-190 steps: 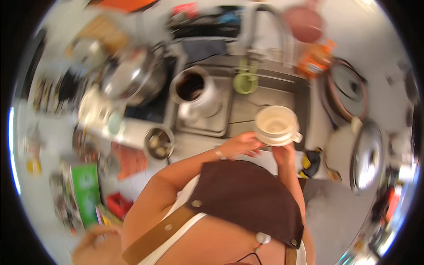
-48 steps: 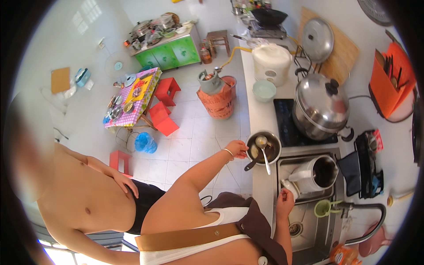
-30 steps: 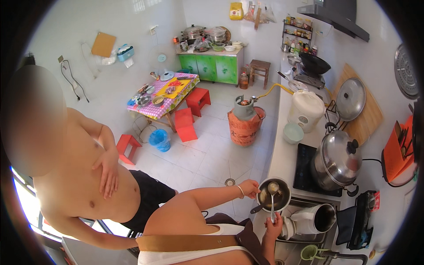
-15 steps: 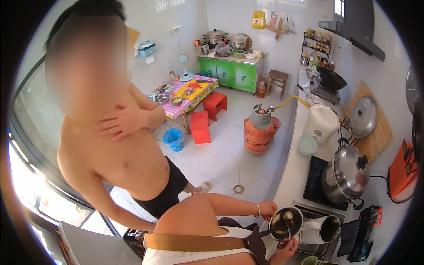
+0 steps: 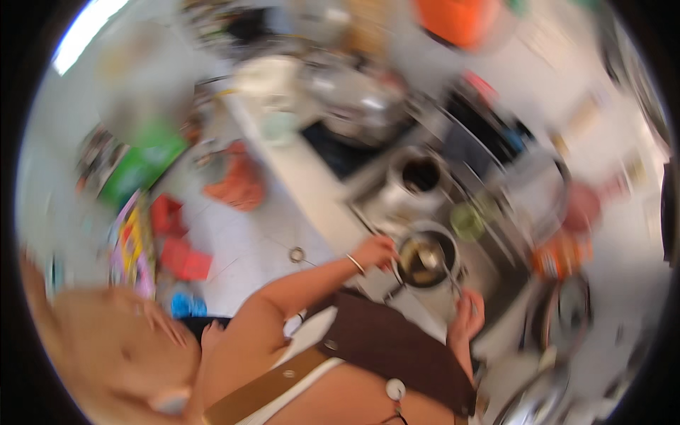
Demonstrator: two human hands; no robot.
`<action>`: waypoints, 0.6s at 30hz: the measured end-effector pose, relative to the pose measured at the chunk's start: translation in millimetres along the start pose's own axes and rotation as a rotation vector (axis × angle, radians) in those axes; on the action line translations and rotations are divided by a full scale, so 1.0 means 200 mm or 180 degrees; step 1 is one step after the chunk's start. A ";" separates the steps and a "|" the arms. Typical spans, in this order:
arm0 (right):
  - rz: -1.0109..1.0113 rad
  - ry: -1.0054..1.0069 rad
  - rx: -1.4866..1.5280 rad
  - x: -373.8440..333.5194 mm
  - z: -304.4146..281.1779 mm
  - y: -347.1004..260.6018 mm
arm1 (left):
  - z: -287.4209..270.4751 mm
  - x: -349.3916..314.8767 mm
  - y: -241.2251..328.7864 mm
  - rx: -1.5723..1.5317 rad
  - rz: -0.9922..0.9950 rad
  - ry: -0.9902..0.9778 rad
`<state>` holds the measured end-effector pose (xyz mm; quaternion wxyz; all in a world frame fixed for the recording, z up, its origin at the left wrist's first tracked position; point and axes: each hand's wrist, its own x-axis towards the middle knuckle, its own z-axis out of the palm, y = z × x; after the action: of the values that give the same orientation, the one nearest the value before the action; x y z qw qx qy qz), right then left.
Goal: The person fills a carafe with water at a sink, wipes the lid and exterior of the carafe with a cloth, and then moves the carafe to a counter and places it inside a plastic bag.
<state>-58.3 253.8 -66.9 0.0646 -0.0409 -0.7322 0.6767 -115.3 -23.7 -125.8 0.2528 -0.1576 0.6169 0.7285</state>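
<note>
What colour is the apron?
Dark brown. The apron shows best in the head view.

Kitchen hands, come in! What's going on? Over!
Left hand on rim of metal pot. Right hand at spoon, grip blurred. Spoon's bowl inside pot. White pitcher close by.

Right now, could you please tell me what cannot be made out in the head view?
All in the head view:
Bowl: what it holds, motion blur.
Left hand: gripping or touching the bowl, blurred.
Right hand: exact finger placement on the spoon, blurred.
Orange holder: top cut off by the upper edge.
</note>
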 end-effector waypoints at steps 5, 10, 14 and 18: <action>-0.0612 0.0509 -0.0404 -0.04 -0.20 -0.04 | 0.27 0.16 0.17 -0.0158 -0.0202 -0.0429; -0.0328 0.1008 -0.0049 -0.10 -0.17 -0.06 | 0.34 0.24 0.20 -0.0073 -0.0394 -0.0820; 0.0072 0.0968 0.0479 -0.15 -0.12 0.00 | 0.29 0.20 0.17 -0.0079 -0.0525 -0.0766; 0.0329 0.0192 0.0712 -0.11 -0.03 0.08 | 0.08 0.15 0.12 -0.0210 -0.0410 -0.0854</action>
<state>-36.3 257.1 -82.8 0.0558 -0.0914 -0.6468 0.7551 -152.7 -6.1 -119.3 0.3738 -0.1063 0.5419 0.7452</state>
